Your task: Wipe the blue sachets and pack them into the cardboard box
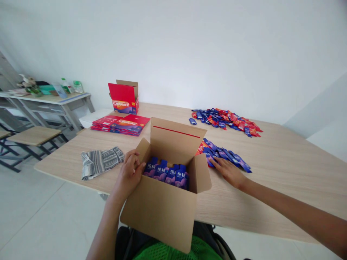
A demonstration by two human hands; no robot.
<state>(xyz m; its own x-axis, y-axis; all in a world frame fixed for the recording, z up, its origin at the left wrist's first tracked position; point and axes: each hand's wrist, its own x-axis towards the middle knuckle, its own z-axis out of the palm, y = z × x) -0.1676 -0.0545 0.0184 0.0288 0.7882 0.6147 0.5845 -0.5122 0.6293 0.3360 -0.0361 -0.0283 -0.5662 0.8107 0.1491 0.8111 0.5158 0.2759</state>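
Observation:
An open cardboard box (162, 209) stands at the table's front edge with its flaps folded out. Inside it, several blue-purple sachets (166, 172) stand upright in a row. My left hand (132, 169) grips the box's left side, thumb over the rim and fingers at the side flap. Right of the box, my right hand (226, 171) lies over a small row of blue sachets (230, 156), some red ones among them. Its fingertips touch the nearest sachets, fingers stretched out; no sachet is lifted.
A heap of blue and red sachets (225, 121) lies near the wall. Flattened red cartons (121, 124) are stacked at the left, with an opened red box (123, 97) behind. A striped grey cloth (101, 162) lies front left. Beyond are a stool (34, 136) and a side desk (54, 99).

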